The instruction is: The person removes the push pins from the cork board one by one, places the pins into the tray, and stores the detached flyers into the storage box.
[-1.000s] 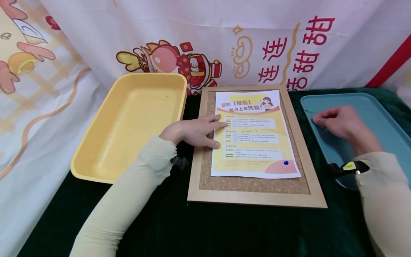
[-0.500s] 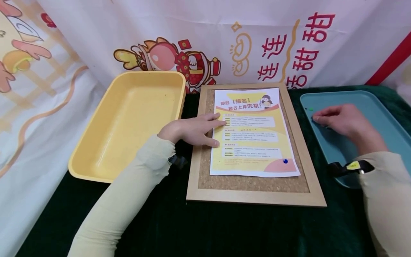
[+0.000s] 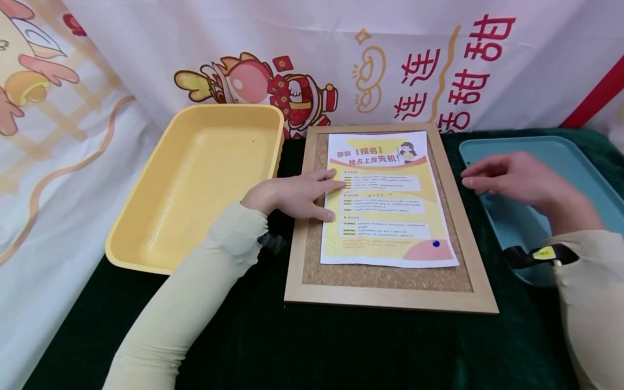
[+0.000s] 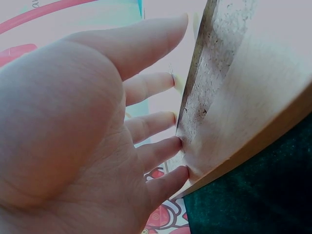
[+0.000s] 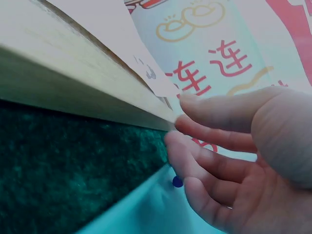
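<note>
A yellow printed sheet (image 3: 380, 227) lies on a wood-framed cork board (image 3: 390, 279), with a blue push pin (image 3: 436, 244) at its lower right corner. My left hand (image 3: 297, 197) presses on the sheet's left edge, fingers spread; its fingertips meet the board in the left wrist view. Over the left edge of the blue tray (image 3: 546, 222), my right hand (image 3: 526, 181) has its thumb and fingertips drawn close together. I cannot tell whether something small is between them. Another blue push pin (image 5: 177, 181) shows below its fingers in the right wrist view.
A deep yellow bin (image 3: 195, 189) stands left of the board. Dark green cloth (image 3: 341, 346) covers the table. A printed white curtain (image 3: 312, 32) hangs behind everything.
My right hand has shifted slightly left from inside the tray to over its edge, covering the spot where a small green item showed. The left hand stays on the sheet.
</note>
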Demonstrator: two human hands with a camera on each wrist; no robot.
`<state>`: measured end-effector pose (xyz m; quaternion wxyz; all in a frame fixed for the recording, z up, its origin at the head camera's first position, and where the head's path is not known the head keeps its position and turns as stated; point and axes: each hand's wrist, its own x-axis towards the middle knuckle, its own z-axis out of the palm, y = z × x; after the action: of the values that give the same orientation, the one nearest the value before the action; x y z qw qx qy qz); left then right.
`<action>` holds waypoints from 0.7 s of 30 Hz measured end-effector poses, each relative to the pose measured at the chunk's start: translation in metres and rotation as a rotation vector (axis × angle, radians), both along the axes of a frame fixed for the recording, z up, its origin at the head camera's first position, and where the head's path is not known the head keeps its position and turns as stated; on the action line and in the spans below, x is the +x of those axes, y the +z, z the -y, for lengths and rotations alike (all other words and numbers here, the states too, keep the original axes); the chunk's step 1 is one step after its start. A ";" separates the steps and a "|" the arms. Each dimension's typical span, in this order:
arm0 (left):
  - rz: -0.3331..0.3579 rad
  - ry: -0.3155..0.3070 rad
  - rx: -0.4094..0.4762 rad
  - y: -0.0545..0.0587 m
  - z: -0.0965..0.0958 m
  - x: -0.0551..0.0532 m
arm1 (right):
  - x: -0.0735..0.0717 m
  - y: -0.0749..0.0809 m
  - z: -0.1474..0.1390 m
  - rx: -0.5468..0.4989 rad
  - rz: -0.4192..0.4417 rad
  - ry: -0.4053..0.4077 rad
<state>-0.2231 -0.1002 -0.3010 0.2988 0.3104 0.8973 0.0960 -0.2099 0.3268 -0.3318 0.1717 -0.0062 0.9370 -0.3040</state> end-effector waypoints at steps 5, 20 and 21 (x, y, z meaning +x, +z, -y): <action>0.002 0.000 -0.001 0.000 0.000 0.000 | 0.000 -0.001 0.007 0.006 -0.014 0.056; 0.003 0.009 -0.013 0.000 0.000 0.001 | -0.005 -0.013 0.009 -0.032 -0.008 -0.001; 0.004 0.010 -0.014 0.000 0.000 0.001 | -0.005 -0.014 0.009 -0.031 -0.012 -0.004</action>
<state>-0.2226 -0.0999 -0.3013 0.3024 0.3037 0.8988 0.0921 -0.2148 0.3177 -0.3462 0.1653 -0.0090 0.9333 -0.3186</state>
